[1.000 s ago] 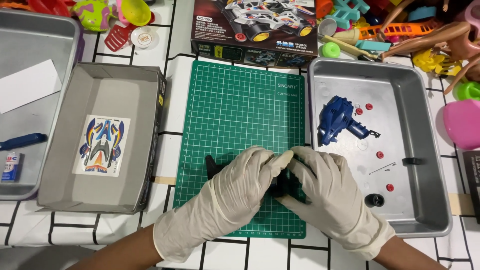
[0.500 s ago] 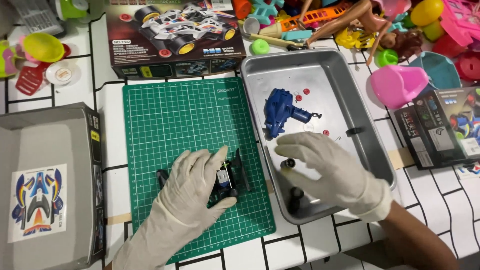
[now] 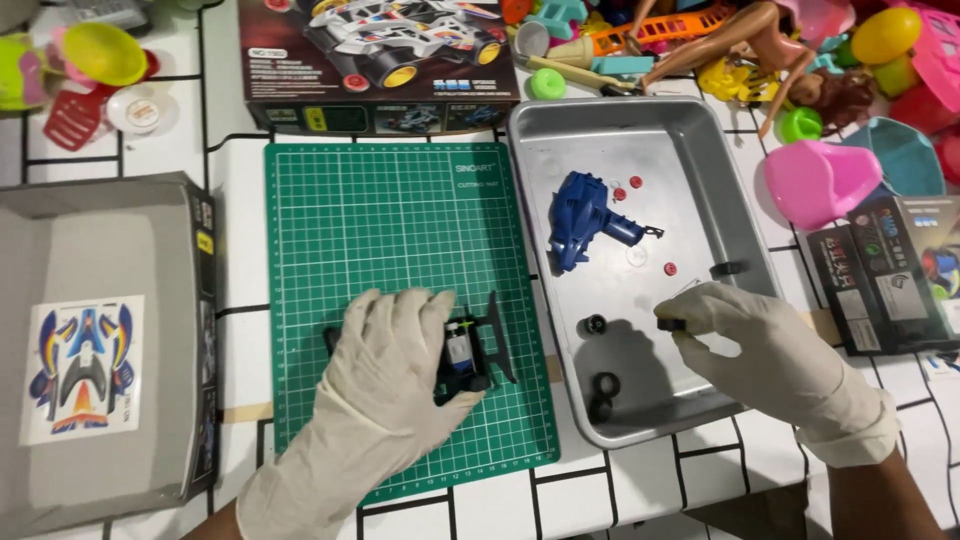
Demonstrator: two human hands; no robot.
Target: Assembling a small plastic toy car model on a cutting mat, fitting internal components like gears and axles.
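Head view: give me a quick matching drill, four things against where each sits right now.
Things:
1. blue plastic car body shell
2. black toy car chassis
3. small black rubber tyre
4. colourful sticker sheet

Places:
A. in the grey cardboard box lid
B. pinched in the right hand
C. in the metal tray
D. under the left hand, on the green cutting mat

Pairs: 1-C, 2-D, 3-B, 4-A

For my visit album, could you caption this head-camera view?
Gloved left hand steadies a black toy car chassis on a green cutting mat; right hand pinches a small black wheel over a metal tray.
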